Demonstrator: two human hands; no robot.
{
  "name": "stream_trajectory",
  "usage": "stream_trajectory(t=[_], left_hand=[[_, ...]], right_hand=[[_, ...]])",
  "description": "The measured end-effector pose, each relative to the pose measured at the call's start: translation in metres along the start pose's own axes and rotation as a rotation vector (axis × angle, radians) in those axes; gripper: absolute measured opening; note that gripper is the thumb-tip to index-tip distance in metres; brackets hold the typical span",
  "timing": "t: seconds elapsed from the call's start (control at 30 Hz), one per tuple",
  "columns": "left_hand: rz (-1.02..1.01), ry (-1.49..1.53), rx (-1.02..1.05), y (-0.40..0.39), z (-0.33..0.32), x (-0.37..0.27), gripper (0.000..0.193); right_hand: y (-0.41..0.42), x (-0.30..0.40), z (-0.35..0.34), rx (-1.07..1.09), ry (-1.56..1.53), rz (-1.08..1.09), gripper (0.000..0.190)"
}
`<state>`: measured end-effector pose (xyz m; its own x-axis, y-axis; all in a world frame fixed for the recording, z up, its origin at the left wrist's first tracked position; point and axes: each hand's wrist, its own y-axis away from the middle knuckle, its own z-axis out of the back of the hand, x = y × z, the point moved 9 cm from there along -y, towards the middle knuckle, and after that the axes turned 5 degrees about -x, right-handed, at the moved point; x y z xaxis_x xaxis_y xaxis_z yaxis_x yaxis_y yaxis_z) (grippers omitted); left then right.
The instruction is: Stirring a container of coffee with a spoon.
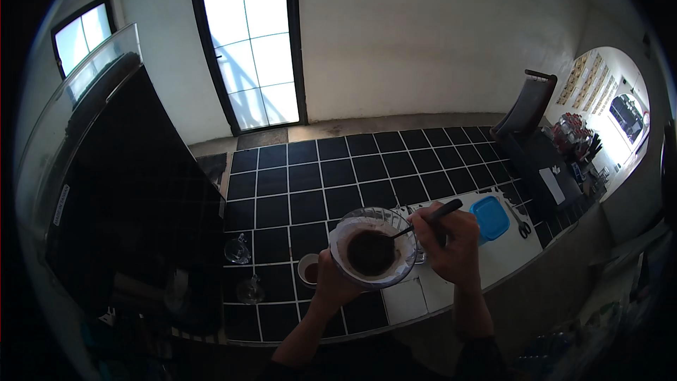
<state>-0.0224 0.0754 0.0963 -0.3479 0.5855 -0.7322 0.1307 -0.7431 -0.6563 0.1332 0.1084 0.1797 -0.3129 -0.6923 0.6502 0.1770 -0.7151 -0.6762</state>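
My left hand [338, 286] grips the side of a glass coffee dripper [394, 217] and holds it up over the tiled counter. A white paper filter [353, 226] lines it, with dark coffee [371, 254] inside. In my right hand [452, 246] is a thin utensil with a black handle [443, 211], probably a spoon. It slants down to the edge of the coffee, and its tip is hidden there. A small white cup [308, 262] with brown contents stands just left of the dripper, partly behind my left hand.
Two small clear glass vessels [238, 250] stand on the black-tiled counter [304, 183] at left. A blue-lidded container [490, 217] and scissors [523, 229] lie on the white surface [439, 296] at right. A large dark appliance [143, 185] rises at far left; a dark chair [523, 103] stands beyond.
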Motion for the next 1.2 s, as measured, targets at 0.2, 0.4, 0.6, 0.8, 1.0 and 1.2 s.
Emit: stream_trajectory(t=[0.2,0.4,0.6,0.8,1.0,1.2], left_hand=[[0.064,0.049,0.028,0.000,-0.003,0.005,0.055],[0.059,0.066,0.019,-0.001,-0.002,0.005,0.055],[0.110,0.146,0.018,0.005,-0.006,0.018,0.059],[0.150,0.093,0.149,0.010,-0.013,0.024,0.073],[0.068,0.128,0.031,0.000,-0.006,0.008,0.060],[0.095,0.098,0.047,0.003,-0.006,0.013,0.056]], right_hand=[[0.006,-0.014,-0.005,0.041,-0.071,-0.105,0.006],[0.009,-0.028,-0.003,-0.013,-0.210,-0.269,0.010],[0.008,-0.023,0.011,-0.147,-0.279,-0.302,0.008],[0.008,-0.009,0.015,-0.165,-0.190,-0.145,0.007],[0.007,-0.003,0.010,-0.124,-0.109,-0.057,0.010],[0.006,0.000,0.003,-0.063,-0.047,-0.033,0.007]])
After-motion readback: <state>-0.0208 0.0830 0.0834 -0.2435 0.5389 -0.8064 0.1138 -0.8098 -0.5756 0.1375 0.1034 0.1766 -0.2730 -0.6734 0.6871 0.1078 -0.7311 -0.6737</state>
